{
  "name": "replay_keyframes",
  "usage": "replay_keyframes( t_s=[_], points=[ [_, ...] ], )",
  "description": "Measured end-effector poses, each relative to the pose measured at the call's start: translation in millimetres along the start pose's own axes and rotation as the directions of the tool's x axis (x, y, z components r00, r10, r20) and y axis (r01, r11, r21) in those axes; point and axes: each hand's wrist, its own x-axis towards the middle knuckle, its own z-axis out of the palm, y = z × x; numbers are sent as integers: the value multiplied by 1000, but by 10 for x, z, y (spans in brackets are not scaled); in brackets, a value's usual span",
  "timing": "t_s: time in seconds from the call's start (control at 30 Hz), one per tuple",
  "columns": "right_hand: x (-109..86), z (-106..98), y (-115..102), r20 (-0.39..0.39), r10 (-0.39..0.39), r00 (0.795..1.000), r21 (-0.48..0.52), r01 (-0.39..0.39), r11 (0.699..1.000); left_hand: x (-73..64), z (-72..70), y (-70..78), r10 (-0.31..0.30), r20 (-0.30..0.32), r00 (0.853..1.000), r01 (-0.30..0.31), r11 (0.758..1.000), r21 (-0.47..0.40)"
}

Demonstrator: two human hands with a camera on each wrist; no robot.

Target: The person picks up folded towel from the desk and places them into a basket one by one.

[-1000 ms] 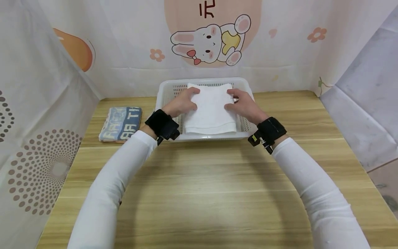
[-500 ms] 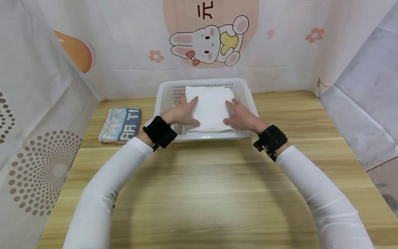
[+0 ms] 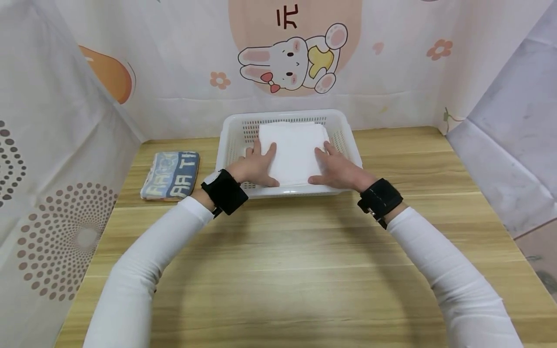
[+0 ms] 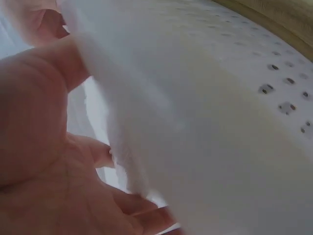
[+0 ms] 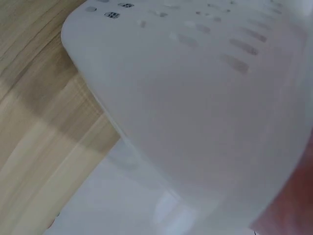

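A folded white towel (image 3: 296, 150) lies flat inside a white plastic basket (image 3: 278, 116) with slotted walls. My left hand (image 3: 256, 166) rests on the towel's left side, fingers spread, thumb near its front edge. On the opposite side my right hand (image 3: 337, 168) touches the towel's right edge with its fingers extended. In the left wrist view the left hand (image 4: 54, 161) shows close to the towel's edge, behind the basket wall (image 4: 205, 98). The right wrist view is mostly filled by the basket's outer wall (image 5: 171, 98), with a bit of the right hand (image 5: 288, 205) at the edge.
A folded blue and white patterned towel (image 3: 170, 175) lies on the wooden table (image 3: 278, 261) left of the basket. Behind the basket hangs a white curtain (image 3: 183, 58) printed with a rabbit.
Both hands have come down and toward the front of the basket along the white towel's sides. The towel now lies flatter, and the left fingers are more spread.
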Motion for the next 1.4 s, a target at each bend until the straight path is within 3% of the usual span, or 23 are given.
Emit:
replay_keyframes(
  t_s=[0.23, 0.47, 0.77, 1.0, 1.17, 1.4],
  points=[
    [-110, -8, -17, -15, -6, 1000, 35, 6, 999, -80, -18, -76, 42, -6, 999, -43, 999, -23],
    [-327, 5, -19, -72, -45, 996, 50, 49, 998, -274, -11, -217, 89, -29, 996, -90, 996, -21],
    [-529, 162, -60, -146, -129, 981, 3, 131, 991, -494, 161, -282, 115, -146, 983, -123, 991, -46],
    [-714, 357, -131, -170, -159, 972, -34, 156, 987, -633, 468, -184, 181, -241, 953, -187, 982, 1],
    [-797, 492, -197, -172, -170, 970, -105, 154, 983, -692, 693, -108, 201, -302, 932, -179, 979, 100],
    [-862, 667, -238, -249, -277, 928, -295, 200, 934, -733, 891, -84, 233, -421, 877, -164, 967, 195]
  ],
)
